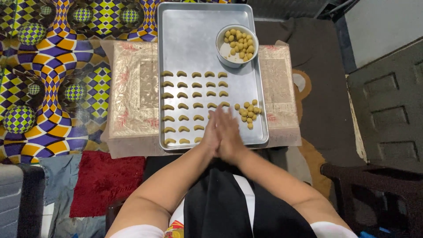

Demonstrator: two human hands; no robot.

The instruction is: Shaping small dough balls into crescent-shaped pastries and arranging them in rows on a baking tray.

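While pressed flat palm to palm over the near edge of the big rectangular silver metal baking tray [189,26], left hand [213,130] and right hand [231,132] with fingers straight and pointing away. Can't tell whether anything is squeezed in between, no gap to peek through.

Possible trouble, just guessing here:
- Hanging right above the nearest small tan crescent-shaped dough pieces [183,105], so dipping the wrists could flatten a few.
- Loose heap of little yellow-tan dough balls [249,112] just beside the right hand and close to the tray's right rim. Could get knocked around by an elbow swing, maybe rolled into the crescents.
- Tray sitting on a low counter under pale patterned cloth [132,88], near edge close to the lap, so could probably get nudged by a knee or forearm.

Containers:
- Tray: crescents lined up in 5 columns on the left and middle, the loose heap at lower right, far end mostly bare.
- Round white bowl [219,44] at the tray's far right corner, roughly half full of more of the same balls [240,43].
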